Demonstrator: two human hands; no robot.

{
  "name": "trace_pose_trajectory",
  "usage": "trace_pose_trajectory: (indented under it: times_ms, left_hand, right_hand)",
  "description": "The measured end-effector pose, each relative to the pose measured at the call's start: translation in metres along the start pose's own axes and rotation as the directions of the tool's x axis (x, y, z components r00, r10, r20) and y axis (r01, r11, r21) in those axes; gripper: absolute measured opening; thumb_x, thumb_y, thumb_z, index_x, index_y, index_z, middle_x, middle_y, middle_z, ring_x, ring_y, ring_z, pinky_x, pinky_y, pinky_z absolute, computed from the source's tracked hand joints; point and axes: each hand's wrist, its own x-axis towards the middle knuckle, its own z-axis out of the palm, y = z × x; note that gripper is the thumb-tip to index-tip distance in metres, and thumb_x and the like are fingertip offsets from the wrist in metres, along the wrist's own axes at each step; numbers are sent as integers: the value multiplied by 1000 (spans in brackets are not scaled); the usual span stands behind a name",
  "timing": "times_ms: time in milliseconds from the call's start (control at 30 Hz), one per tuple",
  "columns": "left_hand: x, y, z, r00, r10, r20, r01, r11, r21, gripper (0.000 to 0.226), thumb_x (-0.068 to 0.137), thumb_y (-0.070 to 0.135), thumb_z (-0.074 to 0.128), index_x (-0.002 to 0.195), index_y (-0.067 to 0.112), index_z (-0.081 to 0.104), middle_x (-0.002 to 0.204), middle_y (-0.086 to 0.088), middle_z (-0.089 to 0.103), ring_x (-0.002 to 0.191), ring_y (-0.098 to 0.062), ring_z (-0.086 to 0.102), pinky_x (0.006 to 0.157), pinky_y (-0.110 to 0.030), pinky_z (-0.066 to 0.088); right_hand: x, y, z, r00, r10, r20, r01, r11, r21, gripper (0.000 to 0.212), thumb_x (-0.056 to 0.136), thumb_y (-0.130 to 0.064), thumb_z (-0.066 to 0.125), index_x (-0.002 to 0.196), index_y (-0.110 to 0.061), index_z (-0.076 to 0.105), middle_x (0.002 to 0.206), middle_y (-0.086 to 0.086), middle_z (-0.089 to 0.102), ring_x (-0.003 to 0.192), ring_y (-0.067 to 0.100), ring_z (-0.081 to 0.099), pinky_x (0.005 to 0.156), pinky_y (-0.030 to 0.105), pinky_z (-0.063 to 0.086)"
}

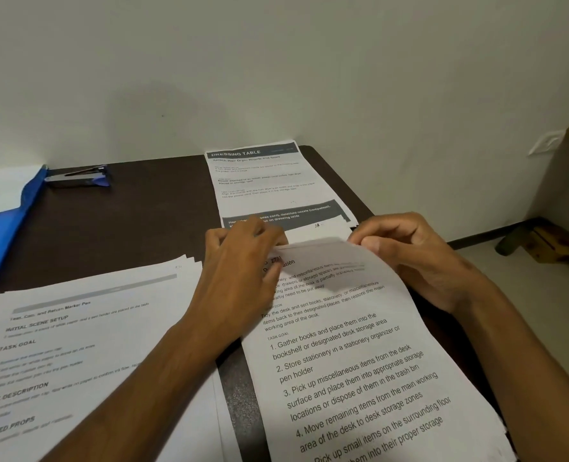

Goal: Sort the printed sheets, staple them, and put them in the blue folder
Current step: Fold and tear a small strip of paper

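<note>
A stack of printed sheets [353, 371] lies at the near right of the dark table [126, 228]. Its top sheet lists numbered task goals, and its far edge curls upward. My left hand [243, 271] rests on the upper left corner of that stack with its fingers at the lifted edge. My right hand [416, 258] pinches the raised top edge at the right corner. A second stack [86, 345] spreads at the near left. A smaller pile headed "DRESSING TABLE" [273, 185] lies at the far middle. The blue folder [6, 228] sits open at the far left, with a stapler [80, 176] beside it.
A pale wall runs right behind the table's far edge. The table's right edge drops to a light floor, where a wooden furniture leg [549, 241] stands. Bare dark tabletop shows between the folder and the far pile.
</note>
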Motion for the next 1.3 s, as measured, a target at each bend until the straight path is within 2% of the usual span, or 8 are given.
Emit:
trace_pose_trajectory:
  times_ms: [133,233,367,533,767,1000,1167,1300]
  left_hand:
    - [0,1,1,1000,-12,-11,11,1000,-7,22,93,22,77,113,25,68,124,3,68,113,-19,60,105,-33,25]
    - [0,2,1,1000,-1,-14,1,1000,6,18,93,21,77,107,25,68,119,3,69,111,-20,61,104,-35,28]
    - [0,3,0,1000,6,-14,-6,1000,18,18,91,19,78,102,26,65,114,4,68,108,-18,61,104,-35,28]
    - [0,2,0,1000,4,-24,-4,1000,11,18,92,18,77,104,26,65,117,4,68,109,-19,60,104,-36,31]
    - [1,3,1,999,0,-33,0,1000,26,23,89,16,80,107,22,67,116,2,69,104,-21,62,100,-38,35]
    - [2,2,0,999,0,-32,2,999,35,27,91,20,78,115,22,67,120,4,67,110,-19,60,102,-42,37]
    - [2,0,0,1000,-9,-22,10,999,30,32,93,25,76,124,23,66,129,5,64,117,-17,57,105,-41,35]
    - [2,-1,1,1000,-8,-12,8,1000,21,36,93,25,77,126,22,65,132,5,63,120,-18,57,105,-41,34]
  right_hand:
    - [11,17,-7,945,-86,-315,-31,937,-348,10,94,-6,75,103,-9,79,91,12,75,80,19,65,70,35,52]
    - [16,26,-11,914,-75,-398,-108,902,-418,15,89,-11,80,101,-21,79,85,6,74,72,15,62,60,32,51]
    - [17,28,-9,908,-96,-408,-164,815,-556,20,82,-20,88,97,-28,77,79,-6,73,66,6,59,67,20,52]
    - [17,27,-6,910,-70,-409,-144,871,-470,23,82,-11,88,96,-23,74,73,-7,68,64,7,53,68,27,52]
    - [16,23,-5,902,-135,-410,-108,849,-517,12,82,-14,87,82,-17,75,74,-2,71,66,7,58,64,19,51]
    - [13,19,-7,903,-221,-368,-30,823,-567,10,85,-20,85,79,-20,78,90,-2,74,75,23,61,71,38,52]
    - [11,13,-3,860,-291,-420,4,825,-565,10,82,-13,87,76,-17,81,97,-9,74,74,15,63,66,17,49]
    - [12,14,2,825,-374,-424,8,757,-653,10,82,-15,89,77,-21,82,99,-11,73,70,9,62,62,12,44]
